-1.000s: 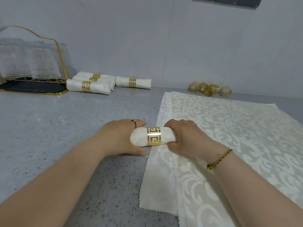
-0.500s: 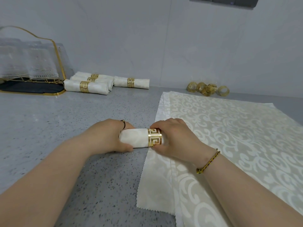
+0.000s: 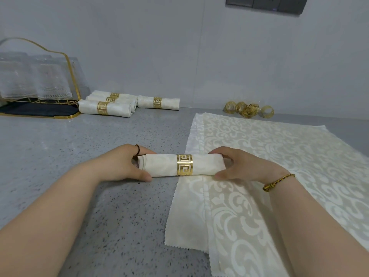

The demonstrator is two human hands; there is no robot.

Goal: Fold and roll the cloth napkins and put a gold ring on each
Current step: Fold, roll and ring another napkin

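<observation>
- We are looking at the rolled napkin [image 3: 159,166] lying crosswise near the middle of the view. Its left end is over bare counter [image 3: 69,156] and its right end is over the edge of the flat cloths. We cannot tell whether it is resting there or being held just clear.
- A gold ring [image 3: 184,164] with a square-key pattern is sitting around the roll, about midway along it.
- The left hand [image 3: 119,164] is gripping the left end, thumb in front and fingers curling behind. A dark finger ring [image 3: 137,149] is showing on it.
- The right hand [image 3: 245,166] is gripping the right end the same way, with a beaded bracelet [image 3: 278,181] at that wrist.
- The hands are staying apart, one at each end.
- A large patterned cloth [image 3: 279,156] is lying flat to the right, overlapping a smaller cream cloth [image 3: 185,214] with a zigzag edge.
- Four finished rolls [image 3: 105,106], each ringed, are lying at the back left by the wall: three bunched, one just beside.
- Loose gold rings [image 3: 248,109] are clustering at the back right, beyond the large cloth.
- A gold wire rack [image 3: 73,76] holding glasses is standing far left on a dark tray [image 3: 40,111].
</observation>
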